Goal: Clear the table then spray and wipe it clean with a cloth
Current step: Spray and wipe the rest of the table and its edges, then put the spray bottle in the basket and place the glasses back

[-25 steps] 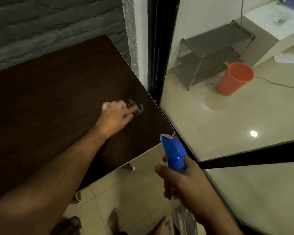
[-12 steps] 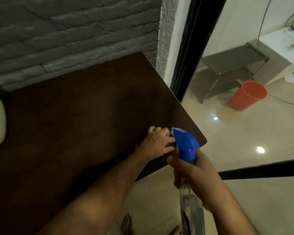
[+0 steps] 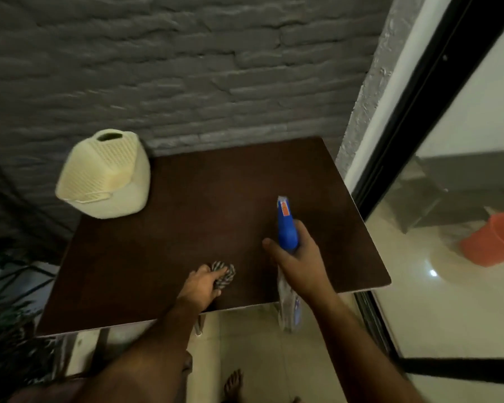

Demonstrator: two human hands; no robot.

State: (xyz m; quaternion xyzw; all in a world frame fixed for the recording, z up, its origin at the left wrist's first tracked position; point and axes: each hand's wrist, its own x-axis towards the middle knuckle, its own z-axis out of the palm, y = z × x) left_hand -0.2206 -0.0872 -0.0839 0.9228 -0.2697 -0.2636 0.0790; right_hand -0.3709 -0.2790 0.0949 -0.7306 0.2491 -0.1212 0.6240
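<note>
Two hands, left hand (image 3: pixel 202 283), right hand (image 3: pixel 298 261), one cloth (image 3: pixel 223 274), one spray bottle (image 3: pixel 286 228), one basket (image 3: pixel 105 175)

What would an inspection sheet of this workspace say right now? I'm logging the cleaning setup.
Surface: dark brown table, against a grey brick wall.
Job's things: striped cloth on the table; spray bottle, blue head, over the table.
Clutter: cream perforated basket at the far left corner.
Hands: left hand grips the cloth; right hand holds the bottle.
Cables: nothing seen.
Surroundings: glass door on the right, orange bucket beyond it; tiled floor.
</note>
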